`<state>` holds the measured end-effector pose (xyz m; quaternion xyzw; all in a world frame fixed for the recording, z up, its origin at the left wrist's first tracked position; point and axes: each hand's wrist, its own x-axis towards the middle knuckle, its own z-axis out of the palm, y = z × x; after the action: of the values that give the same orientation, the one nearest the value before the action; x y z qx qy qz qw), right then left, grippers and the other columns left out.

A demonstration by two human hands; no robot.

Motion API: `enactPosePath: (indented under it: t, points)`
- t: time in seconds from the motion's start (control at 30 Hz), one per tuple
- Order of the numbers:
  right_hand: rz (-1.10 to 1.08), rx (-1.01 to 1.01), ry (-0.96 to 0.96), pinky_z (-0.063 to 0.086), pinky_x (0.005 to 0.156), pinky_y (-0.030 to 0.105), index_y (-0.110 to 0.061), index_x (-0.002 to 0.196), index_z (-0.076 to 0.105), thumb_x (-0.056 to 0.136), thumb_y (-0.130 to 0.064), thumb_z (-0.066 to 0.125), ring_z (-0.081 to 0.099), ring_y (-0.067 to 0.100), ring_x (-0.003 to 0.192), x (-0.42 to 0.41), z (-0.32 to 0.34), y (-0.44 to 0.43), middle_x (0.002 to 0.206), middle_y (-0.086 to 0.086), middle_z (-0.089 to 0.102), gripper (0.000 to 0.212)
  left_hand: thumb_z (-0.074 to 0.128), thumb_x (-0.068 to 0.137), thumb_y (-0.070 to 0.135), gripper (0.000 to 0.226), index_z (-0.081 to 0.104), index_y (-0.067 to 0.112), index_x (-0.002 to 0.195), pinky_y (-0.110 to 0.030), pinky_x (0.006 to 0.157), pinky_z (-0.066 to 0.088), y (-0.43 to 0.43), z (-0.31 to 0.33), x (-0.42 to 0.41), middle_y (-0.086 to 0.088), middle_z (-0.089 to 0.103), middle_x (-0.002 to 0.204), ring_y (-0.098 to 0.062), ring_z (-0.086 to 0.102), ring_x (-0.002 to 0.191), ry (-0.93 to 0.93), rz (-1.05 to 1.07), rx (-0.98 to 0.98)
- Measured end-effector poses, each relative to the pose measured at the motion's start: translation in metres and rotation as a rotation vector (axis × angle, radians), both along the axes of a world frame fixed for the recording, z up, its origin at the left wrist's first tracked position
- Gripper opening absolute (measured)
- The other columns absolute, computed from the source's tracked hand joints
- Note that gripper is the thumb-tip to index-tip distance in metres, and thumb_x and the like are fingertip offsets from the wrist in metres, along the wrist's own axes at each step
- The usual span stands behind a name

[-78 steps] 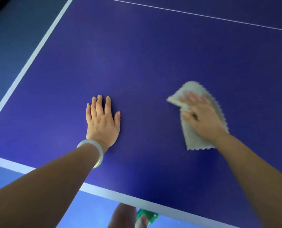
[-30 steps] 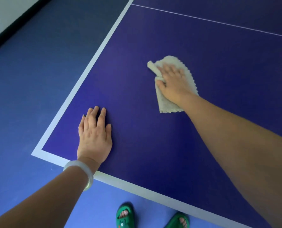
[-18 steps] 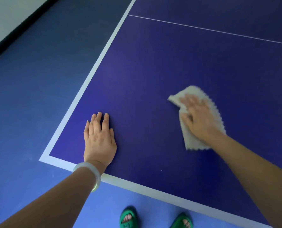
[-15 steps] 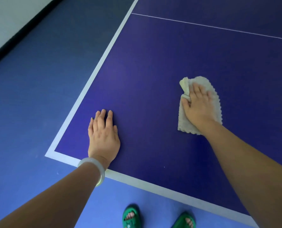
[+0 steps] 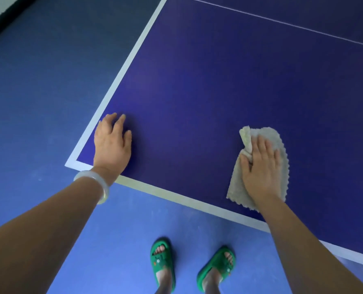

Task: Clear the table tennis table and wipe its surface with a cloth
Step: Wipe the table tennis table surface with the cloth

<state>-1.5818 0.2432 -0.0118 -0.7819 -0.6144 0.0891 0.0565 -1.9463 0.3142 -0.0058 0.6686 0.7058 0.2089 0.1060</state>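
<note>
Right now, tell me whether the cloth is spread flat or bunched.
Partly bunched: the right hand pinches up a fold of the cloth; the rest lies flat on the table.

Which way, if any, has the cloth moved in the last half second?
Yes. The cloth, under the right hand, slid back toward the person, now almost reaching the table's near white edge line.
</note>
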Motion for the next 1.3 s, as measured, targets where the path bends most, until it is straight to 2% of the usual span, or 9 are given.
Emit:
enactPosePath:
  t: [0.1, 0.23, 0.3, 0.47, 0.6, 0.7, 0.97, 1.13, 1.3]
  points:
    - [-0.016, 0.018, -0.020, 0.007, 0.124, 0.048, -0.013, 0.158, 0.015, 0.098, -0.047, 0.014, 0.010, 0.023, 0.153, -0.068, 0.001, -0.017, 0.165, 0.007, 0.016, 0.069, 0.042, 0.101, 0.025, 0.051, 0.039, 0.001, 0.146, -0.053, 0.117, 0.020, -0.003, -0.002, -0.035, -0.024, 0.038, 0.146, -0.042, 0.031, 0.138, 0.110, 0.113, -0.076]
    - [0.363, 0.049, 0.011, 0.006, 0.124, 0.048, -0.013, 0.158, 0.020, 0.100, -0.045, 0.019, 0.003, 0.020, 0.154, -0.173, -0.005, -0.004, 0.166, 0.005, 0.014, 0.066, 0.040, 0.103, 0.039, 0.058, 0.027, 0.011, 0.153, -0.051, 0.118, 0.017, -0.004, -0.005, -0.050, -0.021, 0.037, 0.147, -0.038, 0.029, 0.141, 0.162, 0.217, -0.203]
    - [0.408, 0.051, 0.049, 0.002, 0.125, 0.045, -0.014, 0.158, 0.019, 0.100, -0.049, 0.018, 0.001, 0.016, 0.154, -0.181, -0.005, 0.008, 0.166, 0.002, 0.012, 0.068, 0.032, 0.104, 0.045, 0.061, 0.024, 0.011, 0.154, -0.051, 0.113, 0.024, 0.001, -0.003, -0.055, -0.022, 0.043, 0.143, -0.039, 0.038, 0.134, 0.128, 0.304, -0.277]
    - [-0.098, 0.057, 0.015, -0.003, 0.125, 0.044, -0.011, 0.159, 0.013, 0.098, -0.056, 0.014, 0.003, 0.018, 0.154, -0.098, -0.012, 0.007, 0.166, 0.005, 0.013, 0.075, 0.013, 0.104, 0.049, 0.062, 0.034, 0.013, 0.148, -0.048, 0.100, 0.036, 0.020, 0.008, -0.061, -0.020, 0.056, 0.133, -0.041, 0.052, 0.120, -0.092, 0.437, -0.463]
    - [-0.196, 0.012, 0.005, -0.003, 0.124, 0.045, -0.009, 0.158, 0.007, 0.100, -0.054, 0.012, 0.001, 0.020, 0.154, -0.083, -0.010, 0.024, 0.166, 0.008, 0.009, 0.074, 0.006, 0.104, 0.051, 0.071, 0.057, 0.005, 0.122, -0.043, 0.092, 0.036, 0.034, 0.012, -0.063, -0.020, 0.060, 0.123, -0.037, 0.054, 0.110, -0.132, 0.525, -0.530]
    - [-0.101, -0.013, -0.003, -0.005, 0.124, 0.044, -0.010, 0.158, 0.003, 0.102, -0.051, 0.014, -0.003, 0.019, 0.154, -0.097, -0.007, 0.071, 0.167, 0.007, 0.004, 0.071, 0.006, 0.104, 0.051, 0.070, 0.060, 0.007, 0.107, -0.040, 0.083, 0.032, 0.035, 0.012, -0.062, -0.020, 0.062, 0.114, -0.031, 0.047, 0.091, -0.094, 0.530, -0.545]
    - [0.113, -0.029, 0.009, -0.005, 0.124, 0.044, -0.009, 0.159, 0.007, 0.101, -0.048, 0.016, -0.003, 0.021, 0.154, -0.117, -0.001, 0.267, 0.167, 0.007, 0.004, 0.070, 0.007, 0.102, 0.055, 0.064, 0.053, 0.016, 0.080, -0.037, 0.079, 0.034, 0.036, 0.003, -0.064, -0.001, 0.047, 0.074, -0.032, 0.048, 0.083, -0.024, 0.553, -0.539]
    - [0.287, -0.030, -0.008, -0.002, 0.124, 0.047, -0.014, 0.159, 0.009, 0.102, -0.045, 0.017, -0.002, 0.022, 0.154, -0.138, -0.001, 0.383, 0.167, 0.006, 0.006, 0.066, 0.005, 0.101, 0.055, 0.063, 0.051, 0.021, 0.075, -0.037, 0.079, 0.035, 0.033, -0.006, -0.064, 0.002, 0.050, 0.072, -0.032, 0.051, 0.083, -0.010, 0.566, -0.530]
    - [0.554, -0.023, -0.021, -0.003, 0.124, 0.043, -0.023, 0.159, 0.009, 0.101, -0.039, 0.017, -0.002, 0.018, 0.154, -0.201, 0.002, 0.432, 0.167, 0.001, 0.004, 0.061, 0.007, 0.102, 0.053, 0.059, 0.047, 0.023, 0.072, -0.036, 0.078, 0.035, 0.034, -0.004, -0.061, 0.004, 0.046, 0.069, -0.032, 0.050, 0.082, -0.013, 0.593, -0.488]
